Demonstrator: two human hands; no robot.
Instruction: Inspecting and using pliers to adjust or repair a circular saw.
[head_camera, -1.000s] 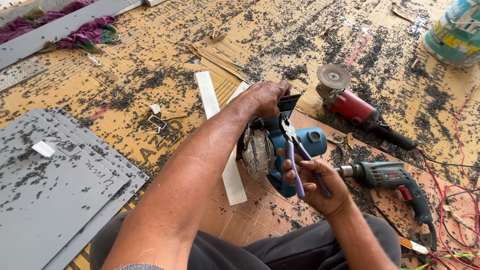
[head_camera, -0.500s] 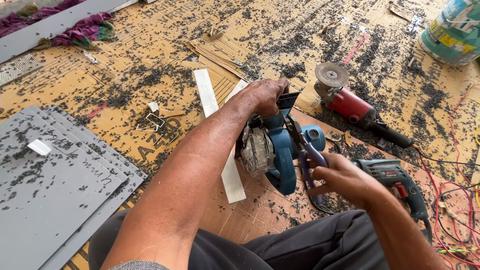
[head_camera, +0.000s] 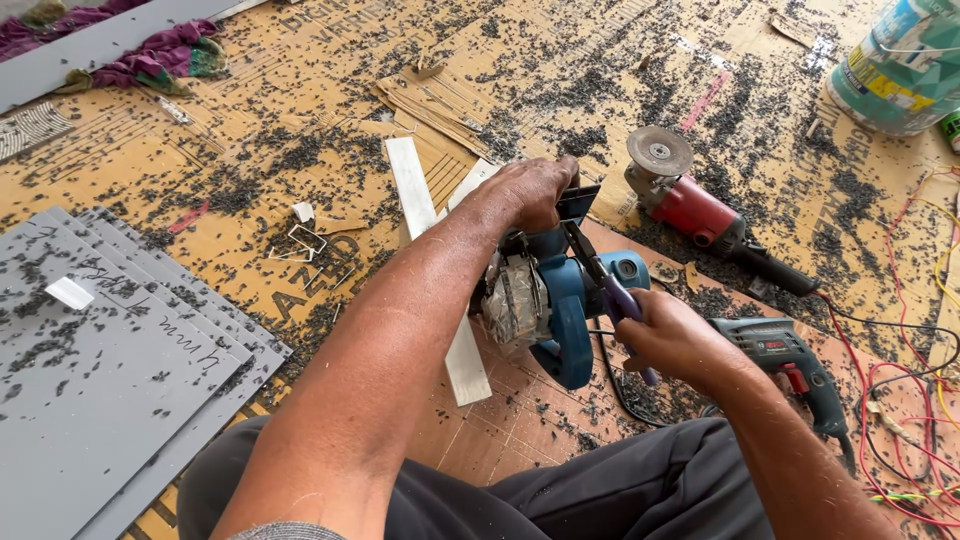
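Observation:
A blue circular saw (head_camera: 560, 310) lies tipped up on the floor in front of my lap. My left hand (head_camera: 530, 190) grips its top near the blade guard and holds it steady. In my right hand (head_camera: 675, 340) is a pair of pliers with purple handles (head_camera: 610, 285); its jaws reach into the saw's body just under my left hand. The blade itself is mostly hidden behind the guard and my fingers.
A red angle grinder (head_camera: 695, 210) lies behind the saw, and a teal drill (head_camera: 790, 355) sits to the right among red and yellow cables (head_camera: 900, 370). Grey panels (head_camera: 100, 360) are stacked at left. White strips (head_camera: 415, 190), a paint bucket (head_camera: 900, 65) and dark shavings cover the cardboard.
My right hand has shifted its grip on the pliers and drawn a little right and down. The left hand stays on the saw, which is slightly turned.

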